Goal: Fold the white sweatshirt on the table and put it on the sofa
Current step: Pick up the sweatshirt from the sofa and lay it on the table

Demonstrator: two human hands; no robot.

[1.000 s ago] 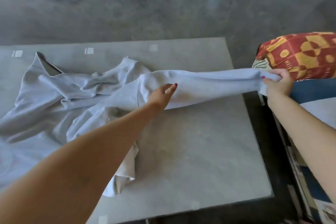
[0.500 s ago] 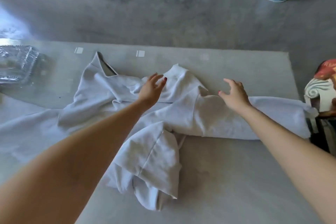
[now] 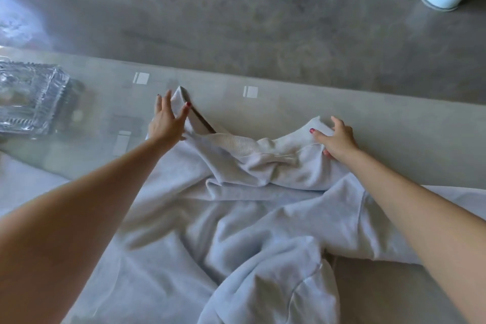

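Both your hands have moved to the sweatshirt's (image 3: 236,218) far edge, left hand (image 3: 168,123) pinching the hem corner, right hand (image 3: 336,139) gripping a fold, crumpled on the worktop (image 3: 342,108).

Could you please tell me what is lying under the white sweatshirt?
The white sweatshirt lies crumpled on the grey table, whose bare top shows around it. Whatever else lies beneath the cloth is covered.

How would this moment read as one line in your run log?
stage: spreading, unfolded | left hand: pinching far edge of crumpled white cotton sweatshirt | right hand: gripping far edge | surface: grey table
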